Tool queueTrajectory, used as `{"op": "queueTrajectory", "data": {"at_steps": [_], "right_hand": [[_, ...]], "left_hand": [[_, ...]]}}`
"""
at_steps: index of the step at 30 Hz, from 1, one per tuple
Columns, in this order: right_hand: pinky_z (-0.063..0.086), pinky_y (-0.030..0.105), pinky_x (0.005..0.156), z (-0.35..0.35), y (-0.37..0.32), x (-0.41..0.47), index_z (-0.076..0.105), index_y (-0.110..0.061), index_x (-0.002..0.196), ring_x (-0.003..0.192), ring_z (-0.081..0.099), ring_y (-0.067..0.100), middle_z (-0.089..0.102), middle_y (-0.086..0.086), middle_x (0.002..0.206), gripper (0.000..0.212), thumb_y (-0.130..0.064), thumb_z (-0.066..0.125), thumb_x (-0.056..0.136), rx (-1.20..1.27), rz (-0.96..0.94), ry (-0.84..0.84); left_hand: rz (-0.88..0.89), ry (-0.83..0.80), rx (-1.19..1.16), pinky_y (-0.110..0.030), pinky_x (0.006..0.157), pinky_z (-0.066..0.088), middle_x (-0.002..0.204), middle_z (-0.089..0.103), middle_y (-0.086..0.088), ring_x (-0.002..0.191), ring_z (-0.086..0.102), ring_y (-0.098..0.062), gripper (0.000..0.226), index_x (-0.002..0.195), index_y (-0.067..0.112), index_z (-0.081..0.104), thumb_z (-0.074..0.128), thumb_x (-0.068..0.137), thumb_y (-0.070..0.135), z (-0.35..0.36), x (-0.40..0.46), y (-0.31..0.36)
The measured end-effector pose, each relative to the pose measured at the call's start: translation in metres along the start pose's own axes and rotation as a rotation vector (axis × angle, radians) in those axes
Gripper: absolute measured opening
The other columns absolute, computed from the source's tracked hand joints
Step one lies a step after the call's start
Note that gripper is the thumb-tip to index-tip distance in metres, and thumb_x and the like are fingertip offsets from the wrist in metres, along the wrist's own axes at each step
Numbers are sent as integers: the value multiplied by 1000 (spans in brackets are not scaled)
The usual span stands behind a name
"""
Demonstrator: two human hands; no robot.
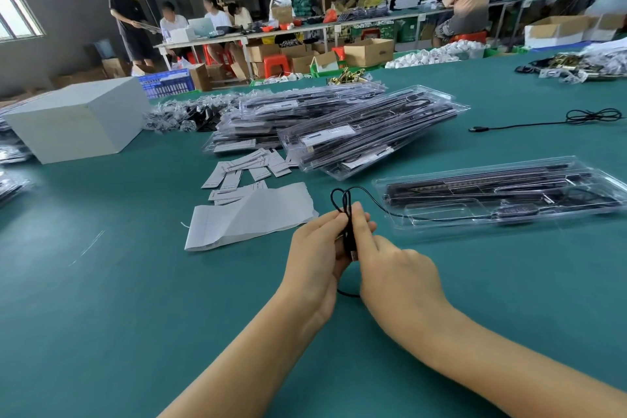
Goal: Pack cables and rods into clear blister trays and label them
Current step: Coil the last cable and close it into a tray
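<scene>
Fingers [334,224] of our left hand [315,261] curl round a folded bundle of black cable [346,214], while our right hand [397,268] pinches the same bundle lower down, near its plug end [353,254]. Both hands hold it just above the green surface [101,299], close in front of us. A loop sticks up above the fingertips, and one strand runs off to the right into the open blister tray [502,193], which lies just beside our hands and already holds black rods and a small inline box.

We judge the coil to be the weak point. If our pinch slackens, the loops may spring apart and we would have to fold them again. The strand tied to the tray is nearly taut, so pulling the bundle toward us could drag the light tray or tug the parts out of their pockets. A bundle folded too fat may not sit in its recess, and the lid would then not close flat.

Beyond our hands lie a sheet of label backing [251,217], loose paper labels [244,170] and heaps of packed trays [339,125]. A white box [78,119] stands to the left and a spare cable [576,119] lies well apart on the right. Other workers sit at long benches amid cardboard cartons and red stools.
</scene>
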State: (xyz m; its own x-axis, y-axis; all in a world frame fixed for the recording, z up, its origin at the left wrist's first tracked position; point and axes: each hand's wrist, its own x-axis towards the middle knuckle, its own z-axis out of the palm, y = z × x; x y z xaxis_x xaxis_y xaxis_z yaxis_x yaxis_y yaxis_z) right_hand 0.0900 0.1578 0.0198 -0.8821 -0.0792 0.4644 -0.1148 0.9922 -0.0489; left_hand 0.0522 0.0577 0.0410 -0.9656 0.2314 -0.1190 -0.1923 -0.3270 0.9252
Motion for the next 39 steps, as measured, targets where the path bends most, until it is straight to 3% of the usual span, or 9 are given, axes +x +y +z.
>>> {"op": "queueTrajectory", "data": {"at_steps": [4,8,10,12,17,22,30,32,39], "right_hand": [[17,20,36,5,2,-1,62,5,121,32,50,21,59,4,57,84,-3,80,39,-46,-73,-33],[37,32,58,13,2,0,8,-17,153,82,61,25,58,-3,103,77,-9,48,88,201,-98,-117],[40,32,62,14,6,2,28,-25,143,74,58,20,59,-8,83,46,-17,39,99,609,17,-158],[39,25,55,10,8,6,50,-22,105,56,50,13,56,-3,59,7,-23,45,100,924,133,-168],[41,12,59,-2,18,17,60,-18,77,57,55,8,51,-7,49,23,-29,55,95,1244,166,-470],[39,12,56,-4,29,21,70,-23,76,57,50,7,53,-11,57,19,-25,61,93,1241,35,-511],[36,18,55,-3,55,31,57,-22,71,58,45,6,52,-8,64,27,-45,71,74,818,-217,-127],[37,26,53,-3,59,33,55,-21,70,57,43,10,51,-4,61,32,-50,69,72,770,-218,-63],[28,15,51,-7,67,38,50,-9,66,50,33,9,37,-11,52,38,-42,66,79,813,-166,71]], "left_hand": [[-65,40,-34,-20,65,56,86,74,-7,77,70,-12,18,88,4,72,58,94,13,-4,3,-1],[-184,140,-187,-23,56,56,71,70,-5,59,67,-12,18,83,5,67,56,95,11,-11,11,1],[-182,178,-328,-29,55,58,64,65,-6,54,65,-13,15,86,2,64,54,96,8,-17,18,8],[-181,215,-438,-30,51,58,58,63,-6,49,64,-12,16,87,-1,62,52,97,6,-24,23,15],[-168,191,-481,-15,41,46,56,61,-3,43,56,-7,15,88,1,61,50,97,7,-35,28,27],[-223,121,-323,-11,34,34,63,58,-4,44,49,-5,12,89,0,63,54,94,6,-45,30,36],[-306,-303,465,-11,39,34,76,65,-9,55,48,-7,16,80,4,73,61,91,8,-42,21,28],[-348,-385,502,-11,41,34,81,68,-11,56,47,-7,16,81,6,74,62,91,9,-43,20,30],[-434,-548,332,-9,43,35,79,68,-3,53,48,-2,27,103,-2,67,59,86,18,-41,16,29]]}}
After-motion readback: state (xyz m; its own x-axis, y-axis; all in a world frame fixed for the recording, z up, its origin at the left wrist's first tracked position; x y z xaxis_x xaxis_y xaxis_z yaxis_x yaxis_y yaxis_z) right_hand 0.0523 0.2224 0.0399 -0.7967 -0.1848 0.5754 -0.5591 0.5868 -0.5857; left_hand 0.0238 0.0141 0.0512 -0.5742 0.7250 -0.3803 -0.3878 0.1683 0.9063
